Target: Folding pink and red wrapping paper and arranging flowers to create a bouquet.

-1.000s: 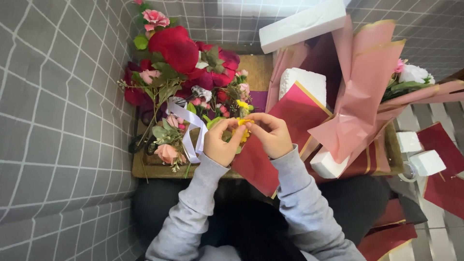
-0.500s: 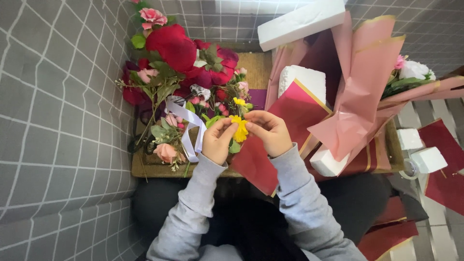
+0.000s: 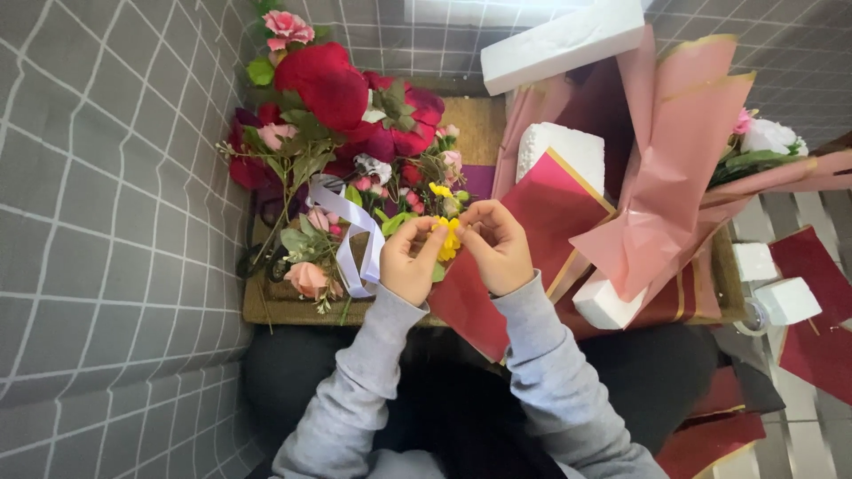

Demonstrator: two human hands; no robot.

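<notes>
My left hand [image 3: 410,262] and my right hand [image 3: 497,247] meet over the low table's front edge, both pinching a small yellow flower [image 3: 449,239] between their fingertips. Grey sleeves [image 3: 373,372] run down to the bottom of the view. Under my right hand lies a dark red wrapping sheet with a gold edge [image 3: 550,213]. Just left of my left hand hangs a pale lilac ribbon [image 3: 355,239] among a heap of red and pink flowers [image 3: 333,98].
White foam blocks [image 3: 559,40] lie at the top, centre and right. A pink paper bouquet wrap [image 3: 674,151] with white flowers [image 3: 768,137] stands to the right. Grey tiled wall [image 3: 106,222] fills the left. More red sheets [image 3: 812,293] lie far right.
The yellow flower has come into view between my fingertips; both hands have shifted only slightly while working on it.
</notes>
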